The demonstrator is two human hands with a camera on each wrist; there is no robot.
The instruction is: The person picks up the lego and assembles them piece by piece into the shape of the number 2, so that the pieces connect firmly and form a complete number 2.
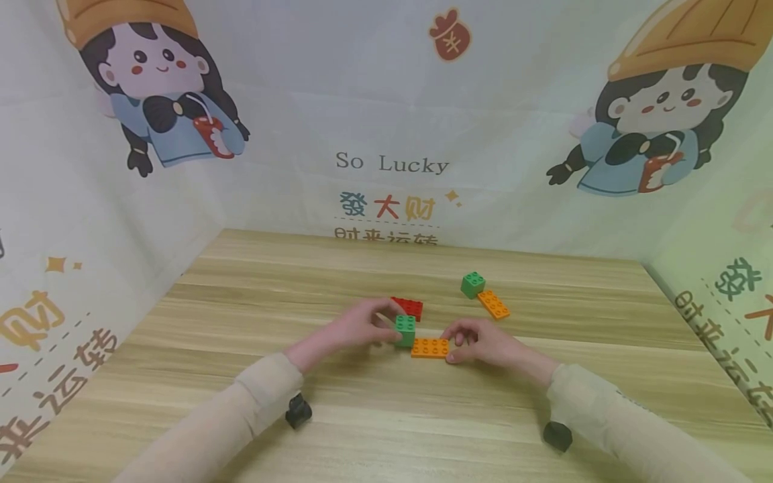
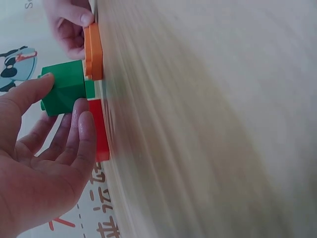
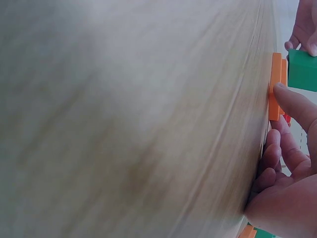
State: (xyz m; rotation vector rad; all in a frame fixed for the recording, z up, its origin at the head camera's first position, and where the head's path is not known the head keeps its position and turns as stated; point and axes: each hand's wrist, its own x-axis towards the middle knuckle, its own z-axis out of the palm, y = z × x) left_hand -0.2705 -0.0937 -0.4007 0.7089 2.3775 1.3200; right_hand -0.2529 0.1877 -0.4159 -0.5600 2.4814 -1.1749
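My left hand (image 1: 364, 323) pinches a green toy building block (image 1: 405, 330) between thumb and fingers. In the left wrist view this block (image 2: 64, 89) is lifted off the wooden table, its studs turned away from the tabletop. Just to its right, a flat orange brick (image 1: 430, 348) with studs up lies on the table. The thumb and fingers of my right hand (image 1: 486, 343) grip the orange brick's right end, as the right wrist view of the brick (image 3: 275, 89) also shows. Behind the green block sits a red brick (image 1: 412, 308), partly hidden by my left hand.
Farther back on the right, a second green block (image 1: 474, 285) stands beside another flat orange brick (image 1: 494, 304). A printed cloth (image 1: 386, 107) hangs behind the wooden table (image 1: 362, 416) and along both sides. Small black devices (image 1: 298, 410) sit under both wrists.
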